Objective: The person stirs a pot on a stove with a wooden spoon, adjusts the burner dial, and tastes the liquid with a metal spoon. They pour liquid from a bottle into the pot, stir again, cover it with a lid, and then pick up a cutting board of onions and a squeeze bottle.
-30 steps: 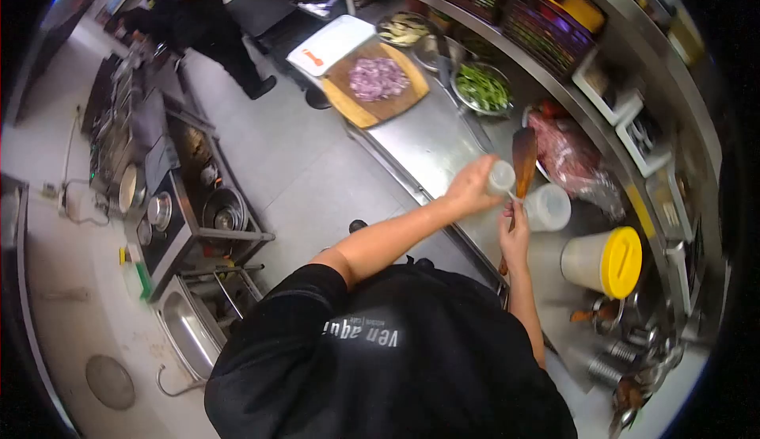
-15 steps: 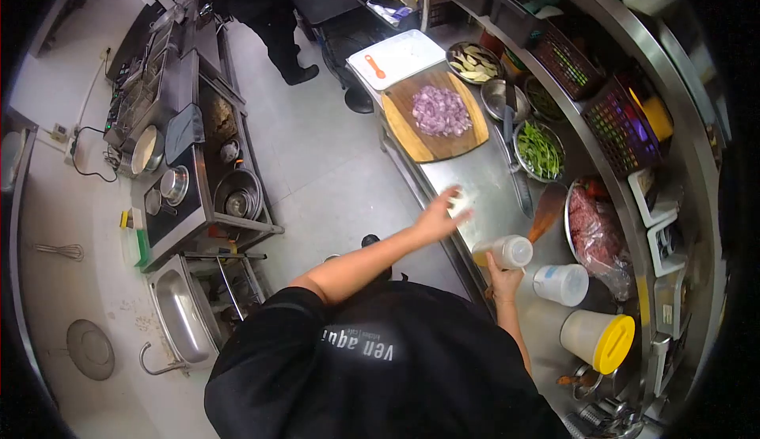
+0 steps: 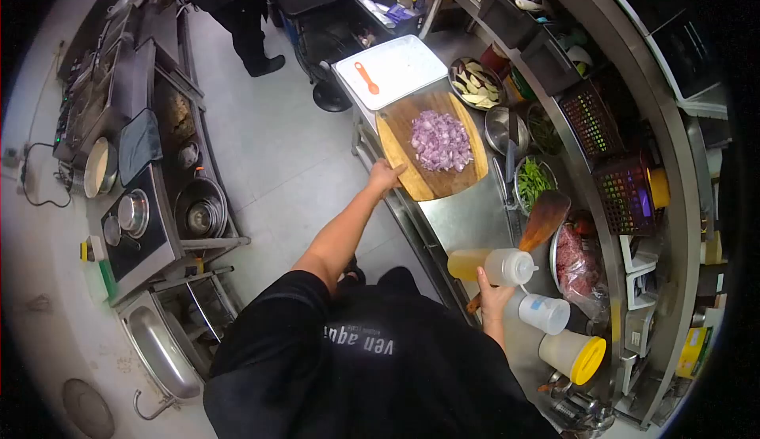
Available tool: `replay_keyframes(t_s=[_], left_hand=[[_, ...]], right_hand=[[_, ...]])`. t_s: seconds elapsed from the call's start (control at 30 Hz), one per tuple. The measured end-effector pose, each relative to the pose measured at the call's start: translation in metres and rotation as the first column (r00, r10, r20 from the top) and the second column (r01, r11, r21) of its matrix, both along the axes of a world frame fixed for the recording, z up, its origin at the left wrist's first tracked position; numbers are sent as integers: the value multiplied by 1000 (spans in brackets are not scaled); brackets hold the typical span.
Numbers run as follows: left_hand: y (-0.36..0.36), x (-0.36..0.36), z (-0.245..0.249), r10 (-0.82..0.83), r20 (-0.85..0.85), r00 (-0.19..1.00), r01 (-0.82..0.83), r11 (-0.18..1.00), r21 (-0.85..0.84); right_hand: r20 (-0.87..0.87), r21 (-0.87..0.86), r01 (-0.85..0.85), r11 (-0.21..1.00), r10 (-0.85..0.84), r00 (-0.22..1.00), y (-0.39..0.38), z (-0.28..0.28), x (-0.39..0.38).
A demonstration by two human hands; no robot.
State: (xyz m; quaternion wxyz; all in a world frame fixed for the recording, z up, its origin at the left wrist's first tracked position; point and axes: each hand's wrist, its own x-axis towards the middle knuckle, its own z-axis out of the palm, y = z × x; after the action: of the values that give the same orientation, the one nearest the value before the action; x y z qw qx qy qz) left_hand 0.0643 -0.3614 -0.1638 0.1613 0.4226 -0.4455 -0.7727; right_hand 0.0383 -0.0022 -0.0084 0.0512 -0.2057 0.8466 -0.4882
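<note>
My left hand (image 3: 385, 178) is closed on the near left edge of a wooden cutting board (image 3: 431, 186) bearing a heap of chopped red onion (image 3: 441, 140). The board lies at the counter's left edge, below a white tray (image 3: 404, 67) with an orange measuring spoon (image 3: 366, 78). In my right hand (image 3: 495, 304) is a clear squeeze bottle (image 3: 475, 265) of yellowish liquid, tilted on its side with its nozzle pointing right. A wooden spatula (image 3: 546, 219) runs behind the bottle. Its handle end shows left of my right hand, which seems to hold it too; the fingers are partly hidden.
Along the counter's right side are a bowl of sliced eggplant (image 3: 476, 83), a metal bowl (image 3: 504, 128), knives, green leaves (image 3: 534, 182), and a bowl of ground meat (image 3: 574, 261). White tubs (image 3: 544, 312) stand nearer. Another person (image 3: 237, 15) stands at the far left.
My left hand has gone from open in the air above the counter to the board's left edge. The board sits slightly nearer me. The bottle has tipped further, and the spatula blade now overlaps the greens bowl.
</note>
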Motion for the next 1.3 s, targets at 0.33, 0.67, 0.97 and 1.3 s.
replay_keyframes(t_s=[0.33, 0.67, 0.97, 1.3], left_hand=[[32, 71, 2, -221, -184, 958, 280, 865, 416], [-3, 94, 25, 48, -309, 950, 119, 859, 498], [-67, 148, 46, 27, -271, 962, 106, 880, 463], [-178, 268, 34, 264, -273, 925, -87, 846, 526]], right_hand=[[87, 22, -203, 979, 200, 976, -56, 25, -57], [-156, -29, -486, 873, 477, 865, -131, 78, -145], [-198, -27, -678, 734, 661, 724, -233, 83, -130], [15, -65, -676, 734, 678, 735, -401, 152, 15]])
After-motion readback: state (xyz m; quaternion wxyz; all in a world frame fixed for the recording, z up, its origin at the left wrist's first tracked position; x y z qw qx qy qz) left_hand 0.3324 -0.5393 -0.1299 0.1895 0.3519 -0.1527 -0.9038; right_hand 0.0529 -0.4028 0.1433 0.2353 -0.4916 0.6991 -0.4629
